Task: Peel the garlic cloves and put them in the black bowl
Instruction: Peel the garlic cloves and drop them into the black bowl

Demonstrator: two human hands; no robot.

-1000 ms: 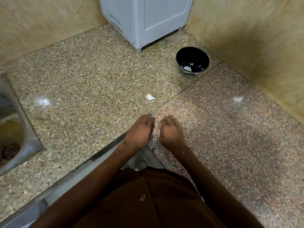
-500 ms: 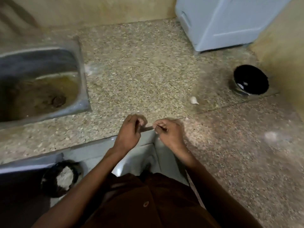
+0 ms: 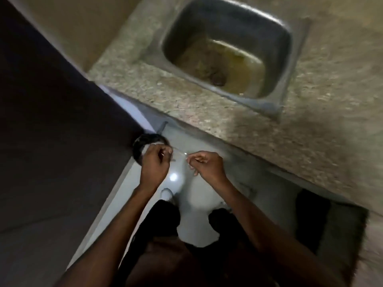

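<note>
I saw 2 hands held over the pale floor, off the speckled surface (image 3: 207,112). The left hand (image 3: 154,162) hovered above 1 dark round bin (image 3: 141,143), fingers curled; the right hand (image 3: 207,165) pinched something tiny. I could not tell whether either held garlic. 1 steel sink (image 3: 275,38) sat beyond. The black bowl was out of view.

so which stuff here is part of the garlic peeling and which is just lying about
In use:
- left hand and right hand, fingers pinched, held over the floor
- dark bin under the left hand, probably for peel

Lying about:
- steel sink, murky water inside
- granite counter
</note>
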